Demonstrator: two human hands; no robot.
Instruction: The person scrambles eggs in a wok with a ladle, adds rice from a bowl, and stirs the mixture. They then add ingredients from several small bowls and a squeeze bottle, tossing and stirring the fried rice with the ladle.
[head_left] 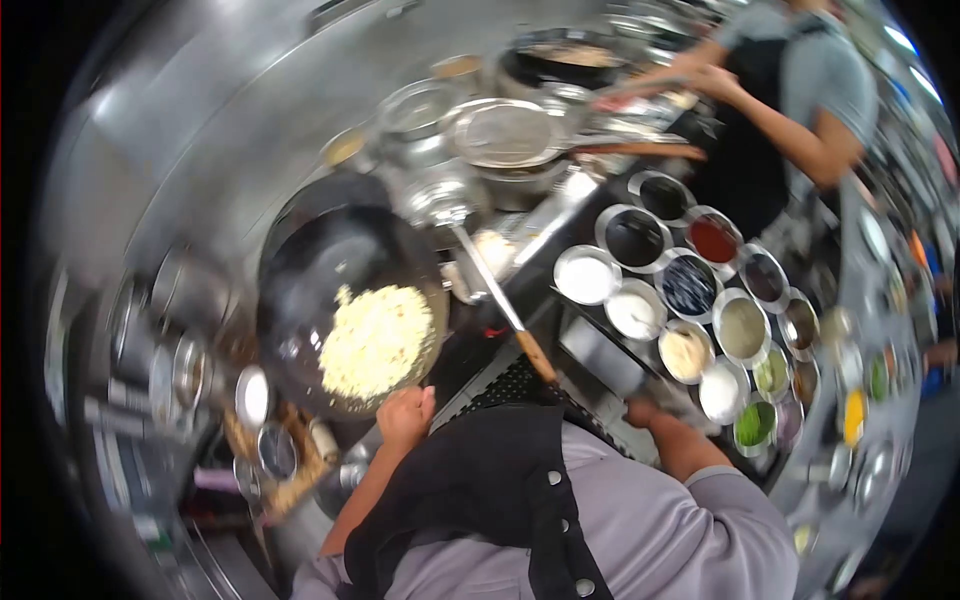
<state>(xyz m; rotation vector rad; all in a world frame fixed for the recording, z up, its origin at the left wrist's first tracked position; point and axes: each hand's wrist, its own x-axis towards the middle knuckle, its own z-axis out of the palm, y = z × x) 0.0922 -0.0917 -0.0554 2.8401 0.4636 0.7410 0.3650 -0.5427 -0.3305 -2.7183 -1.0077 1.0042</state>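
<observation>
A dark wok [290, 300] with a heap of pale yellow chopped food [375, 340] is at the left. My left hand [405, 415] is closed at the wok's near rim, thumb up. My right hand [643, 411] hangs low, right of centre, beside a metal container [600, 352]; blur hides its fingers and anything in them. A ladle with a wooden handle [536, 355] lies between my hands, its metal end pointing to the pots behind. To the right is a cluster of round tins holding white powder [587, 275], red sauce [713, 238], dark liquids and chopped greens [754, 424].
At the upper right another person [820, 90] in a dark apron reaches toward a second wok [565, 60]. A round strainer [508, 133] rests on a pot behind the ladle. Small bowls [277, 450] stand at the lower left. A metal wall rises behind the stove.
</observation>
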